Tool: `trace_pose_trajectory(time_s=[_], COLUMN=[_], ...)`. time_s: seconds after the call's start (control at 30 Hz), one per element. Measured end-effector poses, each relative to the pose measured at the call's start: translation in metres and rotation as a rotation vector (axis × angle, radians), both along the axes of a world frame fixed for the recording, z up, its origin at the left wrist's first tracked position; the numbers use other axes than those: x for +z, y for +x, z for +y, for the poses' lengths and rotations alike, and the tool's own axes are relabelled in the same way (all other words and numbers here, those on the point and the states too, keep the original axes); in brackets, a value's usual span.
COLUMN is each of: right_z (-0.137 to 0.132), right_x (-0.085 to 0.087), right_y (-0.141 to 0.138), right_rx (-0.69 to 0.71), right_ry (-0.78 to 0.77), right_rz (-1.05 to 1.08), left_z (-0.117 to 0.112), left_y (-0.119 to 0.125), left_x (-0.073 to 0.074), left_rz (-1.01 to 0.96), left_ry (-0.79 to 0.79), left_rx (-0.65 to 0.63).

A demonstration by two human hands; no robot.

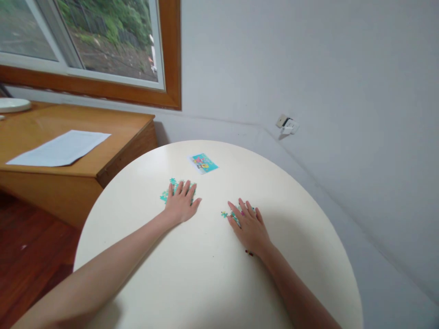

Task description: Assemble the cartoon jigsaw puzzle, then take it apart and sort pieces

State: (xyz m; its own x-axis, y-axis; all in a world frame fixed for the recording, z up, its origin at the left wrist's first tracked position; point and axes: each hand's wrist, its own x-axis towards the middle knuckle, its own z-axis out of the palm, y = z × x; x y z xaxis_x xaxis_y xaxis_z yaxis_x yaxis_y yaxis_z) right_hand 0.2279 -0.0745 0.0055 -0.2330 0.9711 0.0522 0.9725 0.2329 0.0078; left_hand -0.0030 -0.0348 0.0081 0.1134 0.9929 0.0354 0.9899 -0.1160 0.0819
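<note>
My left hand (181, 202) lies flat, fingers stretched out, on a cluster of teal jigsaw pieces (166, 193) on the round cream table (212, 283). My right hand (249, 226) also rests flat with fingers spread, covering another small group of teal puzzle pieces (227, 214). Beyond both hands, a small teal picture card (203, 163) with cartoon figures lies on the table's far side. One tiny dark piece (249, 252) sits by my right wrist.
A wooden desk (113, 151) stands to the left against the wall, with a white sheet of paper (60, 147) and a white plate (13, 105) on it. A window (103, 41) is above it. A wall socket (287, 124) is at the right.
</note>
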Motion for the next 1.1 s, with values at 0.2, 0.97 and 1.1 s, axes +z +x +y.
trace_pose_trajectory(time_s=[0.2, 0.97, 1.1], right_z=[-0.011, -0.011, -0.025], right_x=[0.004, 0.026, 0.012], right_y=[0.015, -0.010, -0.036], right_rx=[-0.051, 0.219, 0.280], right_ry=[-0.056, -0.060, -0.054], right_rz=[-0.009, 0.003, 0.014], left_z=[-0.002, -0.002, -0.002], left_y=[-0.003, -0.005, -0.007], left_x=[0.000, 0.001, 0.000], left_rz=[0.004, -0.017, 0.003], left_ry=[-0.001, 0.035, 0.043], left_rx=[-0.007, -0.032, -0.021])
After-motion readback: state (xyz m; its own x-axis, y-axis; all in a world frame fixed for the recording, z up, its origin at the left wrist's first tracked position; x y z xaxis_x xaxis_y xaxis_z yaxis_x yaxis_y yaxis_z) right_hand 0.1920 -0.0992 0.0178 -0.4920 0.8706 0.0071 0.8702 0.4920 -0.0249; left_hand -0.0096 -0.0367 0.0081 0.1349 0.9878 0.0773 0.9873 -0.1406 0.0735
